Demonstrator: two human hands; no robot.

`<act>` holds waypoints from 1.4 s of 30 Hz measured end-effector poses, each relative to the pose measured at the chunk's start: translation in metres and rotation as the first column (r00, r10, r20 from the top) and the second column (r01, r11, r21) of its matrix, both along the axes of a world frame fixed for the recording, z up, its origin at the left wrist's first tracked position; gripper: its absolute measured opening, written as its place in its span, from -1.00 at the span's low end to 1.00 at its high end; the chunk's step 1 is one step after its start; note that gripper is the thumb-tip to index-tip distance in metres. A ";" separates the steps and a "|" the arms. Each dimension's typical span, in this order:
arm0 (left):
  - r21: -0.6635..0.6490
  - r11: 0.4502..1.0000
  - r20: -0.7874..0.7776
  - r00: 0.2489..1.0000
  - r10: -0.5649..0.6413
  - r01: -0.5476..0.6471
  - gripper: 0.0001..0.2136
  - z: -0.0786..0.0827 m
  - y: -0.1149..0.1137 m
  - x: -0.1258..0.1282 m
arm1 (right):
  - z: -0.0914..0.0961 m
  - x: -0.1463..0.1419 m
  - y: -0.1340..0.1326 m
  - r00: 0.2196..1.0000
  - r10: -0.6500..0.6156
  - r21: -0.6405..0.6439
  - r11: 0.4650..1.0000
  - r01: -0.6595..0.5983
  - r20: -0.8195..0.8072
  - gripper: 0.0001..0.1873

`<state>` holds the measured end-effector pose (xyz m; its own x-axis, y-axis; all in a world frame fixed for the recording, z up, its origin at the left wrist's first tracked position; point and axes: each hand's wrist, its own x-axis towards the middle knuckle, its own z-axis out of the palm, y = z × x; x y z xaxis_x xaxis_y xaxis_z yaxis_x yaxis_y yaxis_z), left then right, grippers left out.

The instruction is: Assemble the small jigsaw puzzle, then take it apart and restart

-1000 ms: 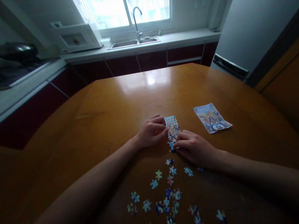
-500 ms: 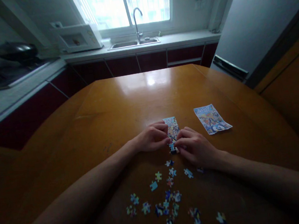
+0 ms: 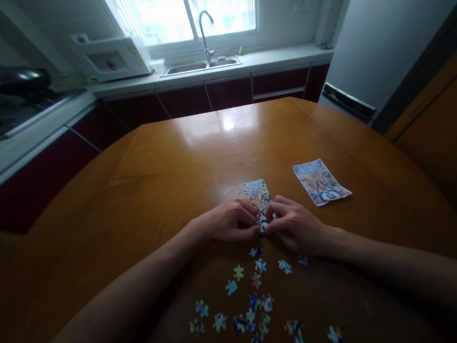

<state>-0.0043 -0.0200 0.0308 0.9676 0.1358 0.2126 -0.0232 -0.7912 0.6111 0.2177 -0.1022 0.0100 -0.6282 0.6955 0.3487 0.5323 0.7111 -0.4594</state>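
Observation:
A narrow, partly assembled jigsaw puzzle (image 3: 256,189) with a colourful printed picture lies flat on the wooden table between my hands. My left hand (image 3: 232,220) is at its left side, fingers curled, thumb reaching its lower end. From the right, my right hand (image 3: 298,224) has finger and thumb closed at that same end, around a puzzle piece (image 3: 263,227) with white and dark print. The fingertips partly cover this piece, so how well it sits against the rest cannot be made out.
Several loose puzzle pieces (image 3: 250,317) are scattered on the table (image 3: 161,162) nearer to me. A creased printed picture sheet (image 3: 320,181) lies to the right. Beyond the table are a counter with a sink (image 3: 187,68), a microwave (image 3: 114,60) and a wok (image 3: 15,80).
My left hand has slid down along the puzzle towards its lower end. My right fingers have shifted slightly at that end, where white and dark print now shows instead of light blue.

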 end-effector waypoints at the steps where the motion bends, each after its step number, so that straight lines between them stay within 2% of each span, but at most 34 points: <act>1: -0.006 1.000 -0.005 1.000 -0.002 0.002 -0.71 0.001 -0.001 0.000 | 0.000 0.000 0.000 1.000 0.000 0.002 1.000 0.000 0.004 -0.75; 6: -0.010 1.000 0.016 1.000 -0.022 0.022 -0.70 0.002 -0.002 0.001 | 0.000 -0.002 0.001 1.000 0.008 0.000 1.000 -0.008 -0.020 -0.75; 8: -0.016 1.000 0.073 0.997 0.004 -0.003 -0.64 0.000 0.000 0.000 | -0.001 -0.002 0.001 0.998 -0.005 -0.007 1.000 0.005 -0.068 -0.74; 12: -0.077 0.978 0.266 0.942 0.206 -0.192 -0.55 -0.005 0.009 -0.007 | -0.003 -0.002 0.001 0.980 -0.098 0.003 0.995 0.100 -0.172 -0.77; 14: -0.099 0.966 0.285 0.923 0.257 -0.238 -0.54 -0.007 0.013 -0.010 | -0.003 -0.001 0.001 0.977 -0.112 0.010 0.993 0.116 -0.181 -0.77; 17: -0.101 0.973 0.223 0.949 0.225 -0.207 -0.52 -0.008 0.014 -0.009 | -0.003 0.000 0.001 0.984 -0.075 0.009 0.997 0.077 -0.162 -0.74; 23: -0.074 0.995 0.068 0.995 0.070 -0.065 -0.59 -0.003 0.002 -0.001 | -0.003 -0.002 0.000 0.996 0.019 -0.006 1.000 -0.019 -0.089 -0.73; 26: -0.055 0.997 0.024 0.999 0.049 -0.048 -0.61 -0.003 -0.001 -0.001 | -0.002 -0.001 0.002 0.985 -0.030 -0.041 0.999 0.023 -0.172 -0.72; 28: -0.026 0.994 0.054 0.993 0.107 -0.106 -0.59 -0.006 0.002 -0.002 | -0.003 0.000 0.006 0.958 -0.130 -0.061 0.991 0.118 -0.256 -0.69; 30: 0.010 0.977 0.123 0.970 0.211 -0.213 -0.56 -0.010 0.007 -0.004 | -0.005 0.003 0.011 0.915 -0.243 -0.104 0.970 0.221 -0.321 -0.67; 33: 0.055 0.918 0.225 0.901 0.371 -0.392 -0.57 -0.017 0.015 -0.006 | -0.011 0.006 0.018 0.860 -0.354 -0.199 0.933 0.299 -0.369 -0.67; 36: 0.064 0.824 0.305 0.797 0.521 -0.563 -0.59 -0.020 0.021 -0.007 | -0.014 0.006 0.021 0.853 -0.370 -0.246 0.923 0.295 -0.368 -0.68; 38: 0.051 0.769 0.342 0.735 0.586 -0.637 -0.58 -0.020 0.021 -0.008 | -0.014 0.005 0.021 0.860 -0.366 -0.259 0.923 0.285 -0.355 -0.69; 40: 0.037 0.752 0.364 0.710 0.603 -0.658 -0.58 -0.019 0.019 -0.008 | -0.013 0.005 0.020 0.861 -0.369 -0.265 0.921 0.287 -0.351 -0.71; 42: 0.033 0.768 0.371 0.722 0.584 -0.639 -0.58 -0.018 0.018 -0.007 | -0.013 0.005 0.021 0.858 -0.374 -0.267 0.919 0.291 -0.351 -0.72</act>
<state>-0.0117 -0.0024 0.0127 0.5548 0.6144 0.5610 0.3265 -0.7810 0.5324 0.2227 -0.0816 -0.0026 -0.1892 0.9181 0.3482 0.4699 0.3960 -0.7889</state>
